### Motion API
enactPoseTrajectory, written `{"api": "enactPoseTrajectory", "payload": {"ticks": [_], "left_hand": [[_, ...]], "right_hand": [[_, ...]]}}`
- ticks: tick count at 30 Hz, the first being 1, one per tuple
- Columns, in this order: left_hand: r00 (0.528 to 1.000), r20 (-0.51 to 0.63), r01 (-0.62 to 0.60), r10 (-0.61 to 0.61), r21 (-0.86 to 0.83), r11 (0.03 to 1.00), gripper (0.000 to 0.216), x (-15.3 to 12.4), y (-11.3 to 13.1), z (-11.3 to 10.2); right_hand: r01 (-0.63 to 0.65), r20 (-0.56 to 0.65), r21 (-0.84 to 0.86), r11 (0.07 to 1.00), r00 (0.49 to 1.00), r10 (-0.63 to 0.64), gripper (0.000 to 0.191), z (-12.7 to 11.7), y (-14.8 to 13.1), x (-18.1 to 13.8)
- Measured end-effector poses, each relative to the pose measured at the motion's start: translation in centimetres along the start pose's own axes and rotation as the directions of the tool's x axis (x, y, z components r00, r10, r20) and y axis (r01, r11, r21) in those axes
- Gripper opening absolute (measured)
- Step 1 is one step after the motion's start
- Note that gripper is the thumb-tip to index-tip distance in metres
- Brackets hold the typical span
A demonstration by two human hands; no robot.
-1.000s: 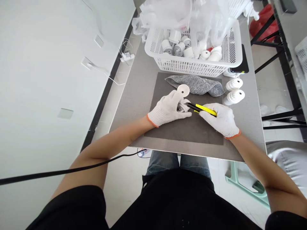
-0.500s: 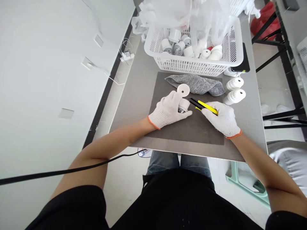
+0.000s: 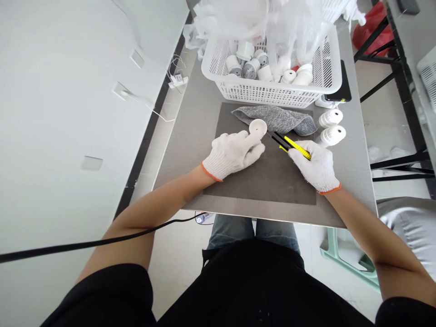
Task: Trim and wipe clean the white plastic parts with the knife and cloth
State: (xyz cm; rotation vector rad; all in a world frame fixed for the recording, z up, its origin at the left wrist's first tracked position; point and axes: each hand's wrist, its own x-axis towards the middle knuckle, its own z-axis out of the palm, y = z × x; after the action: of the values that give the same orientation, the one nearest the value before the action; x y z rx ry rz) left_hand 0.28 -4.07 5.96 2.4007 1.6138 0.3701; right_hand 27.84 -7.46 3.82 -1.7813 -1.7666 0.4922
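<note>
Both my hands wear white knit gloves with orange cuffs. My left hand (image 3: pixel 234 152) rests on the dark grey mat (image 3: pixel 269 181), fingers curled over a small white part that the glove now hides. Its fingertips touch a white disc (image 3: pixel 258 127) lying on the mat. My right hand (image 3: pixel 315 165) grips a yellow and black utility knife (image 3: pixel 292 145). The knife's dark tip points left toward the disc and is a short way from my left hand.
A grey cloth (image 3: pixel 277 119) lies behind the disc. A white plastic basket (image 3: pixel 272 93) with several white and grey cylinders and plastic bags stands at the back. Two white ribbed parts (image 3: pixel 331 126) lie to the right, and a black cable (image 3: pixel 85 245) crosses my left arm.
The knife tip has drawn away from my left hand, up and to the right. My left hand has closed over the small white part, and its fingertips have reached the disc.
</note>
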Motion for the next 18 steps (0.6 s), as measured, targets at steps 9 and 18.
{"api": "enactPoseTrajectory", "payload": {"ticks": [9, 18], "left_hand": [[0.996, 0.09, 0.028, -0.03, 0.02, 0.999, 0.073, 0.3, -0.6, -0.8], [0.984, 0.179, 0.011, 0.005, -0.09, 0.996, 0.058, 1.3, -1.3, -0.3]], "right_hand": [[0.063, 0.097, 0.042, 0.997, 0.993, -0.066, 0.037, -0.2, -0.2, 0.1], [0.197, 0.218, 0.022, 0.98, 0.956, -0.197, 0.036, -0.4, -0.3, 0.0]]}}
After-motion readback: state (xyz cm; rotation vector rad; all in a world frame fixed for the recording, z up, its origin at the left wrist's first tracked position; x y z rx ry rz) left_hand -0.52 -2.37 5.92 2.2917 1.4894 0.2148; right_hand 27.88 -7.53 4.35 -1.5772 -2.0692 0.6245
